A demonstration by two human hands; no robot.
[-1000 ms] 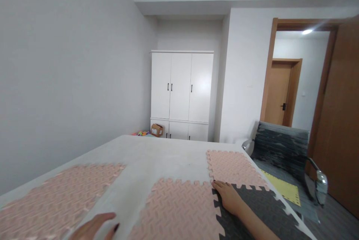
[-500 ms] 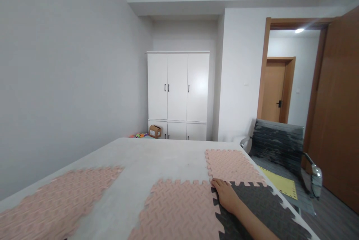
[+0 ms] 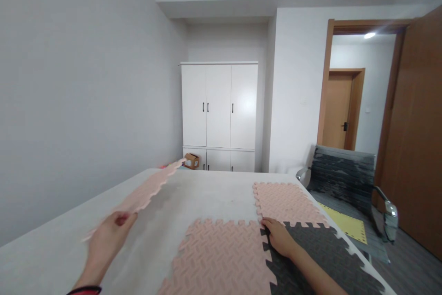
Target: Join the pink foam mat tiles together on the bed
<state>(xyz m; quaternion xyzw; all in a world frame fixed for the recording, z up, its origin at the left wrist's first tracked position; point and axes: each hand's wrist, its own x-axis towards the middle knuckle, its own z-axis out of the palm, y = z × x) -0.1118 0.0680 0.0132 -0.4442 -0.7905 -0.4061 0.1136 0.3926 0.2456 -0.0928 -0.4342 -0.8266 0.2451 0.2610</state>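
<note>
Now our left hand (image 3: 110, 235) has pinched the loose pink foam tile (image 3: 145, 192) up off the table (image 3: 214, 193); right hand (image 3: 280, 239) lies flat on the grey tile (image 3: 321, 253). We'd keep it level for lining up teeth.

You're in a room of a home: a white wardrobe (image 3: 218, 115) stands against bare white walls, a wooden door (image 3: 416, 134) opens onto a hallway, and a grey mesh chair (image 3: 348, 180) sits beside the surface (image 3: 210, 193).

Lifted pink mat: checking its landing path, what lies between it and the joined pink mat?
Only bare table, per the head view.
</note>
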